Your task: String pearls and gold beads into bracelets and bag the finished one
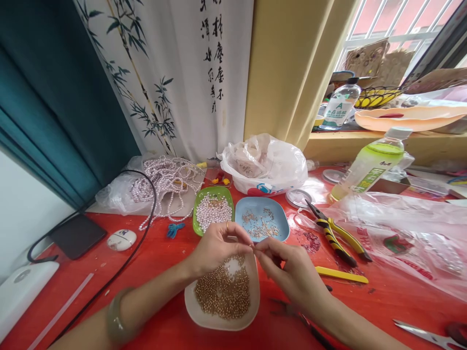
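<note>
My left hand (216,248) and my right hand (288,270) meet fingertip to fingertip above a white dish (251,311) of small gold beads. Both hands are pinched shut on something tiny that I cannot make out. Just beyond them stand a green dish (199,226) of pale pearls and a blue dish (280,231) with thin metal pins. A jade bangle (116,321) is on my left wrist.
Yellow-handled pliers (333,238) and a yellow strip (341,275) lie right of my hands on the red table (153,262). Pearl strands (164,182), a white plastic bag (264,163), a green bottle (368,167), clear bags (408,233), scissors (426,335), a black cable (120,272) and a dark phone (77,236) surround them.
</note>
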A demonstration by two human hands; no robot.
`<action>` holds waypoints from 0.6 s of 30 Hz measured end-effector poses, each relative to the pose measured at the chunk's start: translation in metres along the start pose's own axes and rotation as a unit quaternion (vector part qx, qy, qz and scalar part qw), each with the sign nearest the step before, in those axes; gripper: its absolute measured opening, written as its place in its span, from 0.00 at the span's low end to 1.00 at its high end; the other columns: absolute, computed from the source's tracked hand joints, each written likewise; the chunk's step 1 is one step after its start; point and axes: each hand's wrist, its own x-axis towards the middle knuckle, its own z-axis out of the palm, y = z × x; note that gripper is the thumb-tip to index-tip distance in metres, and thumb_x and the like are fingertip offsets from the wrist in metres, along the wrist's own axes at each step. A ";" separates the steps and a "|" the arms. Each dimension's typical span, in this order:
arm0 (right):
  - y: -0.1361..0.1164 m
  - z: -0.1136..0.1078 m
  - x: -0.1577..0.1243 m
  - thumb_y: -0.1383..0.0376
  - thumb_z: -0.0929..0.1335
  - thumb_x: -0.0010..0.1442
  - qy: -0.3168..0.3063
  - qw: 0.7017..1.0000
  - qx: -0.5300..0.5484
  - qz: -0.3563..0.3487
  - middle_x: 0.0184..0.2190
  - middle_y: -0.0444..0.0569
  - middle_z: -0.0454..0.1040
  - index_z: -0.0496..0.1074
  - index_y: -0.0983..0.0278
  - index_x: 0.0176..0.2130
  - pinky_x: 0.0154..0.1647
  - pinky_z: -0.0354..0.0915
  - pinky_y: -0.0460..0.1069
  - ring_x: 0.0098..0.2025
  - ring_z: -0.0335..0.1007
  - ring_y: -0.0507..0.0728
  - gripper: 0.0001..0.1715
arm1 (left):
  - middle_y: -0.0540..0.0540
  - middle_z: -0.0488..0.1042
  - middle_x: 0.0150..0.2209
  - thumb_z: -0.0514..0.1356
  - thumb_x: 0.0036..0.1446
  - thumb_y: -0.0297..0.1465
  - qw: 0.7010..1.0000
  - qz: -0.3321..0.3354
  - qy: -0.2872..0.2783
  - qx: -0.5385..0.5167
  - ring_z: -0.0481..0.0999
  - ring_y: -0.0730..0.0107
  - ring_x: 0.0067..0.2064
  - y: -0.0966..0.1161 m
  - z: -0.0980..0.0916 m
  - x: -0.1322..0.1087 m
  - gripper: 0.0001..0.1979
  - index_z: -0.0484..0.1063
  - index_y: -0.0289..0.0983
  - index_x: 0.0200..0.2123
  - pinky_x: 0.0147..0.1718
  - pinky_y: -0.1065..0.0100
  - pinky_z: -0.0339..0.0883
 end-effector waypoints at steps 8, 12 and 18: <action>0.001 0.001 0.002 0.62 0.62 0.55 -0.070 0.976 0.193 0.078 0.18 0.42 0.66 0.67 0.64 0.28 0.22 0.62 0.44 0.21 0.63 0.49 0.10 | 0.51 0.69 0.25 0.66 0.39 0.28 0.999 -0.009 -0.020 -0.044 0.68 0.76 0.28 0.002 -0.003 0.002 0.07 0.70 0.34 0.24 0.29 0.73 0.61; 0.001 0.000 0.005 0.60 0.64 0.53 -0.101 0.934 0.317 0.126 0.19 0.43 0.69 0.67 0.65 0.29 0.24 0.65 0.45 0.22 0.66 0.49 0.09 | 0.52 0.69 0.24 0.67 0.37 0.26 0.996 -0.028 -0.021 -0.077 0.67 0.76 0.28 0.002 -0.003 0.002 0.09 0.69 0.34 0.24 0.29 0.74 0.60; 0.000 -0.001 0.006 0.57 0.67 0.50 -0.111 0.905 0.386 0.142 0.17 0.43 0.71 0.65 0.65 0.27 0.22 0.64 0.43 0.20 0.67 0.48 0.13 | 0.51 0.70 0.24 0.67 0.37 0.27 0.995 -0.042 -0.027 -0.081 0.68 0.76 0.28 0.003 -0.001 0.001 0.07 0.72 0.35 0.22 0.29 0.73 0.59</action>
